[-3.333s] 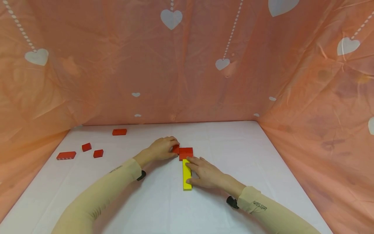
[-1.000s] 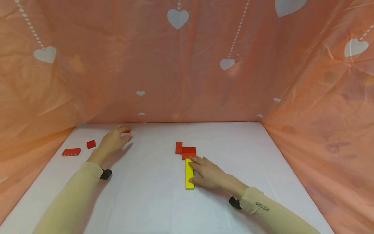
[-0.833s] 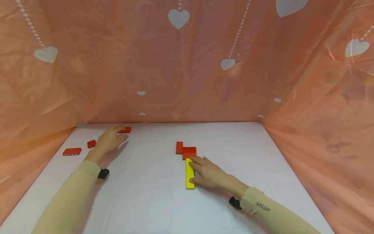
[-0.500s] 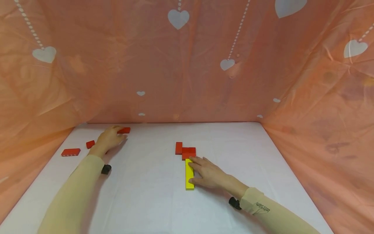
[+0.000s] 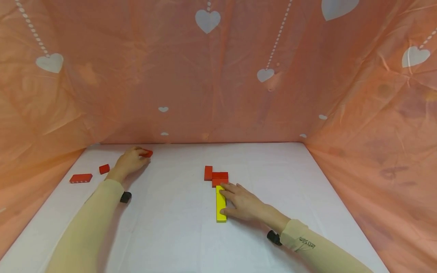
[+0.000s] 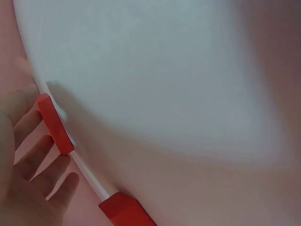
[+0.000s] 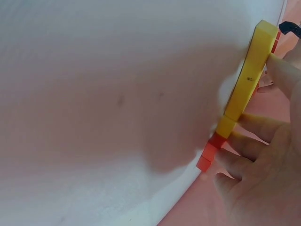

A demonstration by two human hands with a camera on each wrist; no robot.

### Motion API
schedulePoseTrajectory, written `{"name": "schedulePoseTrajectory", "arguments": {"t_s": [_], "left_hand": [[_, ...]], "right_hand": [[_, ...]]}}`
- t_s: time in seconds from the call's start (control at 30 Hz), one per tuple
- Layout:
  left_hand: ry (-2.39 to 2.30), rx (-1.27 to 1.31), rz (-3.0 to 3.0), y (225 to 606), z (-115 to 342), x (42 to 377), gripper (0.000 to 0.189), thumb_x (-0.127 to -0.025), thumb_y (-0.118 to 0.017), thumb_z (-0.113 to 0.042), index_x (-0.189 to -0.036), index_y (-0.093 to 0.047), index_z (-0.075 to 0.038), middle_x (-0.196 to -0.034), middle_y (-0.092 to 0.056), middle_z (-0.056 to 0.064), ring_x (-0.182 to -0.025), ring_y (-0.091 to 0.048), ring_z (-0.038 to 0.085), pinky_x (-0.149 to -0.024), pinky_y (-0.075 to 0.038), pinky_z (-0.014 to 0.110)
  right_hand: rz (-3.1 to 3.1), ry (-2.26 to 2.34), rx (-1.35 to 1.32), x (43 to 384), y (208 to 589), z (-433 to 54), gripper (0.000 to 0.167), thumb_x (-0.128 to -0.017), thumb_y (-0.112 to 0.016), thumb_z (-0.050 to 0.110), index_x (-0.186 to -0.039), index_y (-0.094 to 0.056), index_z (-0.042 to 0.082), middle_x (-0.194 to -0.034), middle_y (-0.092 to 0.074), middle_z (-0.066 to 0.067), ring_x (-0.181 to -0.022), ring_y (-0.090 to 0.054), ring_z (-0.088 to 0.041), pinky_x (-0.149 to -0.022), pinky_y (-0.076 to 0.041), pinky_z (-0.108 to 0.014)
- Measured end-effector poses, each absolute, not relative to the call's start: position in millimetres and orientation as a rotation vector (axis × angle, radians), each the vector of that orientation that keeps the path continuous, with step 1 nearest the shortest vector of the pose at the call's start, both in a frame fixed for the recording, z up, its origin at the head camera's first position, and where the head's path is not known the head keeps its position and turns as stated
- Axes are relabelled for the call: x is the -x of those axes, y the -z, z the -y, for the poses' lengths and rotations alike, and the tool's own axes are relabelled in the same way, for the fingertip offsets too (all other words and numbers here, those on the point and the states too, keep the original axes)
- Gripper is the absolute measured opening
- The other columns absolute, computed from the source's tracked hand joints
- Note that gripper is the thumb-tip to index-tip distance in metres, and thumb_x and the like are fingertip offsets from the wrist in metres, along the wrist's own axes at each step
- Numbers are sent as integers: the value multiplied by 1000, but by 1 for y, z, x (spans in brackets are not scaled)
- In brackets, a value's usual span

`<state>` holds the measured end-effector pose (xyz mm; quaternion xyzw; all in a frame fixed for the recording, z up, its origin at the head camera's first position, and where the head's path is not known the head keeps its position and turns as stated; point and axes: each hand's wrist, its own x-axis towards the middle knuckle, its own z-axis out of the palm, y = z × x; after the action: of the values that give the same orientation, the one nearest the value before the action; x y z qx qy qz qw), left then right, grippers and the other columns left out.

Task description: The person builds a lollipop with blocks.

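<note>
At the back left, my left hand holds a red block between thumb and fingertips. In the left wrist view this block is tilted, with another red block nearer the camera. Mid-table, my right hand rests its fingers and thumb on a yellow bar, fingers spread and fairly straight. The right wrist view shows a seam across the yellow bar near its far end. Beyond it lie red blocks side by side, and one upright-turned red block touches their left end.
Farther left lie a small red block and a longer red block with pale dots on its side. An orange curtain with white hearts closes the back and sides of the white table.
My left hand let go of the middle red block and went left to the back one, which has turned slightly in its fingers. My right hand stays on the yellow bar.
</note>
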<state>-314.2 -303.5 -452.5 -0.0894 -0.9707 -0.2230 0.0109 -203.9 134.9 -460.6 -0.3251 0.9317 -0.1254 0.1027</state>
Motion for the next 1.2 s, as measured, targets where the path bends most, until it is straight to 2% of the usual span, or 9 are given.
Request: {"name": "schedulePoseTrajectory", "arguments": {"t_s": [0.17,0.3,0.6,0.83,1.2], "left_hand": [[799,285,2972,456,299,315,32,-100,-66,-16,-120,-68,9,-126,-57,29,-115,-57,47,-103,-46,63],[821,295,2942,457,296,314,23,-99,-69,-13,-111,-70,6,-118,-59,26,-109,-58,44,-101,-48,61],[783,210,3011,459,299,314,44,-100,-67,-18,-133,-58,10,-132,-52,30,-114,-53,47,-101,-48,63],[809,217,2996,460,300,314,45,-100,-65,-16,-134,-56,13,-131,-53,33,-113,-54,48,-103,-47,64],[852,239,2973,457,291,311,49,-100,-66,-22,-136,-56,9,-136,-51,31,-115,-54,47,-101,-49,62]], "right_hand": [[-2750,370,964,204,460,-135,70,-98,-69,44,-154,-50,9,-166,-37,-10,-153,-34,-30,-125,-25,-51],[-2750,371,962,203,461,-135,70,-98,-69,44,-155,-50,8,-166,-37,-10,-153,-33,-29,-126,-25,-51],[-2747,365,965,204,460,-135,70,-98,-70,44,-154,-51,8,-165,-38,-11,-153,-35,-30,-125,-26,-51],[-2750,362,972,204,460,-135,70,-98,-71,44,-154,-51,8,-165,-38,-12,-152,-36,-31,-124,-27,-52],[-2752,364,998,203,458,-136,70,-98,-69,45,-153,-51,6,-165,-39,-12,-152,-36,-31,-125,-27,-51]]}}
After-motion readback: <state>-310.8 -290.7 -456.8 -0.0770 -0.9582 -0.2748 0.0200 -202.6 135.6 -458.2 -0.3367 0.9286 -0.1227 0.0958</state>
